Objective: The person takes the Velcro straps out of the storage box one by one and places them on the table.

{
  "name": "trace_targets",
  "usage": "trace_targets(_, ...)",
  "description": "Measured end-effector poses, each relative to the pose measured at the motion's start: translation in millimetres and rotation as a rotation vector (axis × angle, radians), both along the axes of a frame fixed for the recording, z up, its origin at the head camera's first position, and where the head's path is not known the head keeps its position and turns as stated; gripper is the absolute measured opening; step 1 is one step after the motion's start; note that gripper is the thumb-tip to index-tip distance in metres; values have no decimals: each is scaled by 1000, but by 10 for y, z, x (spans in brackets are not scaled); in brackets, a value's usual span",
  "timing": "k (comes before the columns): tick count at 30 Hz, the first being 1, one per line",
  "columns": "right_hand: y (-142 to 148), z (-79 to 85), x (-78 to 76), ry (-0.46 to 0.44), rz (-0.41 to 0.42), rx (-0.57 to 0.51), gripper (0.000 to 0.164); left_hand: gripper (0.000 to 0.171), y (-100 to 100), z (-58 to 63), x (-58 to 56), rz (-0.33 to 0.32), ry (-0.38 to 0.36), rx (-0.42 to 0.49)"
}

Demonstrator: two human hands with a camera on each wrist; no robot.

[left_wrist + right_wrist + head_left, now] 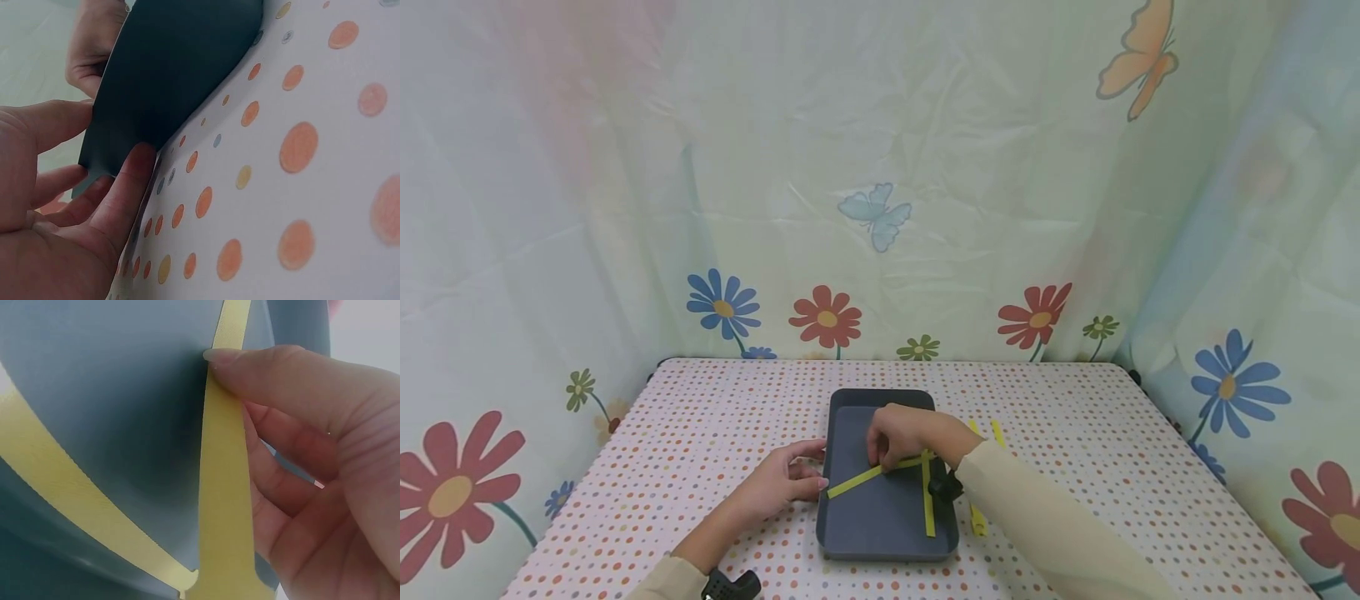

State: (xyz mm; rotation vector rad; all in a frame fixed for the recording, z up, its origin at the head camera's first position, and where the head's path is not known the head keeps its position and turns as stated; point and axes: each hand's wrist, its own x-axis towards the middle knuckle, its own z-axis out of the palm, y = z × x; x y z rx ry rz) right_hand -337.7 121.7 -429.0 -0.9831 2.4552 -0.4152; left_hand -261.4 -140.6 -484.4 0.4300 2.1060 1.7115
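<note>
Hands: left (777, 483) relaxed at tray edge (822, 527), right (898, 432) pinch-tight on yellow strip (856, 482), open tray floor (871, 527) alongside.

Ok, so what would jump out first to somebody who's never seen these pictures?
Probably the yellow strip slanting across the dark gray tray, pinched by the right hand while the left hand touches the tray's left side. Next, the dotted table beneath, and the large orange butterfly at upper right on the flowered backdrop behind.
</note>
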Motion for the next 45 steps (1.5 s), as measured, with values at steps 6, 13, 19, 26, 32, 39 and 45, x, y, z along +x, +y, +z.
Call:
trace_targets(6,14,17,32,-6,-7,-41,14,70,-2,-7,0,-3,-1,-1)
trace_targets(13,50,50,33,3,-11,-84,11,72,-1,-18,-10,-8,-7,23)
trace_targets(19,99,62,-3,53,-25,-135,10,71,7,-17,-17,-4,-10,26)
trace_targets(26,131,100,-31,-1,-72,-217,8,73,-1,-12,-9,9,-14,17)
trace_targets(32,161,88,-33,-67,-141,-278,11,74,-10,-11,-3,2,-11,22)
trace_targets(39,217,40,13,-98,-171,-339,10,74,-8,-10,-5,-1,-14,23)
trace_targets(45,279,-31,39,-140,-219,-410,13,74,-11,-24,-9,0,-15,22)
